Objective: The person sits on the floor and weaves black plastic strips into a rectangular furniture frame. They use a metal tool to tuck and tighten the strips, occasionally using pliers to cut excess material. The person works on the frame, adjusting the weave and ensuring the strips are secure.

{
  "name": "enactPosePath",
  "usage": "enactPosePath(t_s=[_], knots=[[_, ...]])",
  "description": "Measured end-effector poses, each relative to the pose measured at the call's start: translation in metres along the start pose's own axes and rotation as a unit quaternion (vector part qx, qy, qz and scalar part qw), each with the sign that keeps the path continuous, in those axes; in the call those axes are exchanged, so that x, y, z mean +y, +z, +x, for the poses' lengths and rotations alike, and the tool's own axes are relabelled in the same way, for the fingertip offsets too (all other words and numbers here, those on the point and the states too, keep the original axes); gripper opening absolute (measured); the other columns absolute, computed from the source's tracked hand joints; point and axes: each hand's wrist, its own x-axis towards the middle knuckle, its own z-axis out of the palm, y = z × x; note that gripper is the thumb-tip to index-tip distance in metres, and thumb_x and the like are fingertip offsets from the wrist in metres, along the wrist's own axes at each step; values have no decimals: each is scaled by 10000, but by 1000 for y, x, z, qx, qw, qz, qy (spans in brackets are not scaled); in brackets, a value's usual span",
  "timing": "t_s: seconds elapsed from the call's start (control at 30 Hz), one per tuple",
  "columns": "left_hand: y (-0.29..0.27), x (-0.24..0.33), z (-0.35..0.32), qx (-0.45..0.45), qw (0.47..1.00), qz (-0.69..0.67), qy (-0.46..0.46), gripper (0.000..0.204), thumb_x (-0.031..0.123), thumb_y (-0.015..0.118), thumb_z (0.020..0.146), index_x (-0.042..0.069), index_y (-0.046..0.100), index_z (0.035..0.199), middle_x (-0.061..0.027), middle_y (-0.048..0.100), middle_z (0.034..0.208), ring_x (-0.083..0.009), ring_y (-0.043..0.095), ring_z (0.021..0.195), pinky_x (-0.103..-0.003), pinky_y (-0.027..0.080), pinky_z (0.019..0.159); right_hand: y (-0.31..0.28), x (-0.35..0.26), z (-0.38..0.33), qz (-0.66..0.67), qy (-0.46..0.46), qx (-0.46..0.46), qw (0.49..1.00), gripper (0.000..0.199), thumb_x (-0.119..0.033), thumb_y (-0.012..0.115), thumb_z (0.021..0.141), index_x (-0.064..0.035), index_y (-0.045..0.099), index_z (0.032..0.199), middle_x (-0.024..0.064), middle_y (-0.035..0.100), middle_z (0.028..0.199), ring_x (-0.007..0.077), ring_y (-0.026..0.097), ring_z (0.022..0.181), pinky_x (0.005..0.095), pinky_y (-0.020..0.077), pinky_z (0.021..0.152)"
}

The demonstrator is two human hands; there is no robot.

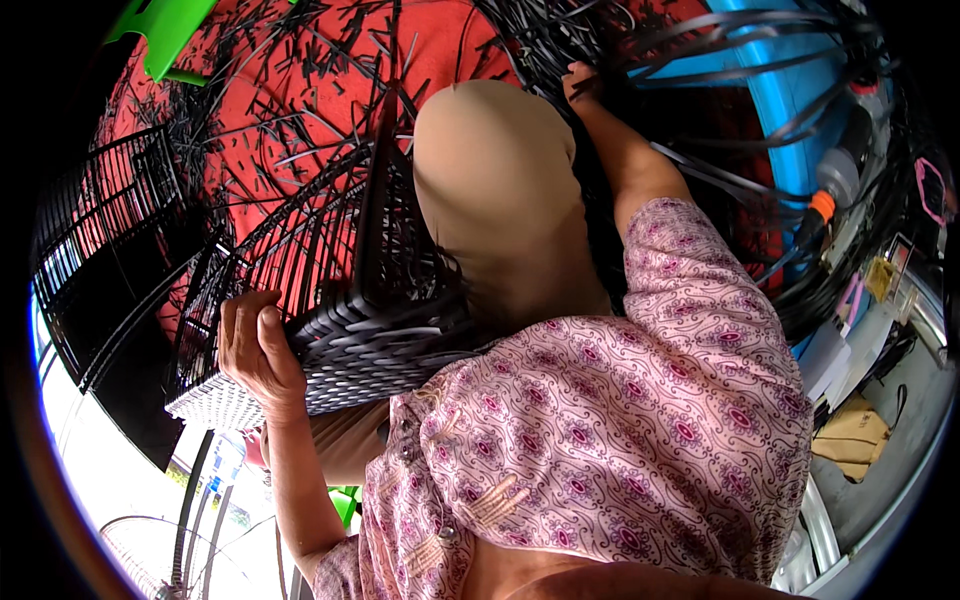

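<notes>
Gripping one woven basket (350, 330), left hand (255, 350); right hand (582, 82) grasps black strips (720, 45).

right hand (580, 80): fingers buried in black strips (640, 60) | grasp unclear

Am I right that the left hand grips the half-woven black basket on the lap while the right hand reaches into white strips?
Not quite: in the head view the right hand reaches into black strips, not white. The left hand does grip the half-woven black basket on the lap.

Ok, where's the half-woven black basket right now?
In the head view, the black woven basket lies on the person's lap, left of centre, its base gripped by the left hand, against the tan-trousered knee.
</notes>
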Motion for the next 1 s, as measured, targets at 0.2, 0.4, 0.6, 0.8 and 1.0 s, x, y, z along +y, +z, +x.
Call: enactPosePath(t_s=[0.2,0.4,0.6,0.8,1.0], knots=[[-3,1,7,-33,999,14,-11,455,315,385,1052,-1,687,924,-132,656,874,-302,618,799,-382,467,735,-33,-41,-9,-154,-48,-37,986,238,-149,711,792,-66,710,1015,211,720,970,392,700,936,451,567,845],[-5,5,-1,-8,1000,10,-16,403,312,437,1031,20,683,902,-130,657,865,-312,624,783,-406,474,711,-51,-20,-11,54,-49,-18,997,232,-201,770,808,-36,728,965,183,726,929,325,716,880,400,554,789],[-1,3,3,-8,1000,8,-10,402,317,444,1033,26,686,899,-123,647,851,-311,623,778,-406,473,707,7,54,14,226,68,-46,971,238,-212,796,780,-15,743,903,126,740,857,249,701,832,362,536,830],[-1,0,2,4,1000,9,0,395,323,454,1031,33,689,902,-113,640,844,-306,616,761,-398,466,692,6,59,3,363,32,-39,930,247,-245,736,833,-22,738,940,85,737,854,209,682,812,355,520,838],[-6,1,0,23,1000,13,1,334,306,525,1003,52,689,860,-99,628,812,-313,592,710,-400,444,657,-84,-77,-43,406,22,-143,903,261,-205,699,866,11,697,1012,64,724,857,134,664,762,284,528,727]])
